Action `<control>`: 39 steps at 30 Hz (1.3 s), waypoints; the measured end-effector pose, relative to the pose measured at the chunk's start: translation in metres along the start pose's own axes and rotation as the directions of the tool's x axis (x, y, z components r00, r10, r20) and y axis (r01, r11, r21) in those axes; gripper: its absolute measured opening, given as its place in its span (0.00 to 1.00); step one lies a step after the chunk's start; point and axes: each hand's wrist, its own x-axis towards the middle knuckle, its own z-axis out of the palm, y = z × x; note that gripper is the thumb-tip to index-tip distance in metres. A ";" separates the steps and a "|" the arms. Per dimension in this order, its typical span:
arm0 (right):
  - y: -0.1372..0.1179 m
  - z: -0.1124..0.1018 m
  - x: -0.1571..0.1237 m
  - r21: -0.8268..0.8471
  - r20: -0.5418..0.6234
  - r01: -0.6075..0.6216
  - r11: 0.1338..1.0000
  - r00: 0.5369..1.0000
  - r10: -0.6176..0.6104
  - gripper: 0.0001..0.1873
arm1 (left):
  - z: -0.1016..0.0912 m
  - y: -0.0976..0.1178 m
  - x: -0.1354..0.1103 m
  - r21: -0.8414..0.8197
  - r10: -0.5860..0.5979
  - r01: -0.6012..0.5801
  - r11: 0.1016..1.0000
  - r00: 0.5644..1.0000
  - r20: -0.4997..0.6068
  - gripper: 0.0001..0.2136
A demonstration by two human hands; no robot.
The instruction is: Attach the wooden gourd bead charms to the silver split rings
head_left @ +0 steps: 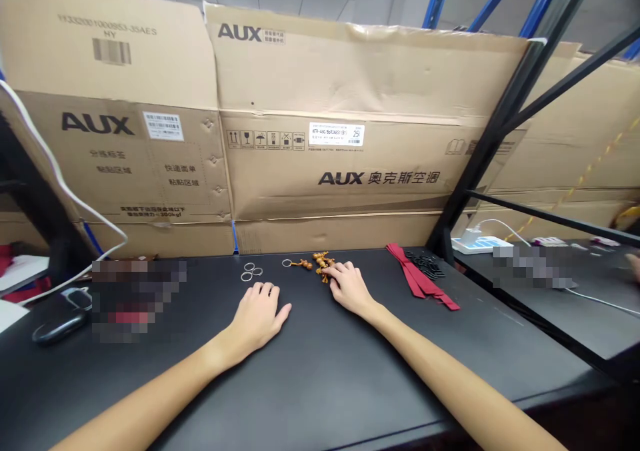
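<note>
My left hand [259, 314] lies palm down on the black table, its fingers stretched out and holding nothing. Just beyond its fingertips are three metal split rings [249, 268]. My right hand [349, 288] reaches to a small pile of brown gourd-shaped charms [321, 260] with yellow cords, its fingers touching the near side. Whether it grips one of them is hidden under the fingers. Left of the pile, one gourd charm [306, 264] on a cord is joined to a metal ring [287, 263].
Red strips [423, 274] and a heap of black loops [427, 264] lie at the right. A dark glossy object [60, 326] and a white cable [65, 184] are at the left. Cardboard panels [350, 78] stand along the back, with a black metal frame [480, 138] at the right.
</note>
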 end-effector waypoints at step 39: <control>-0.032 -0.004 -0.009 0.438 -0.034 0.225 0.870 0.972 -0.233 0.04 | -0.009 -0.011 0.012 -0.334 0.384 -0.354 0.874 0.923 0.027 0.10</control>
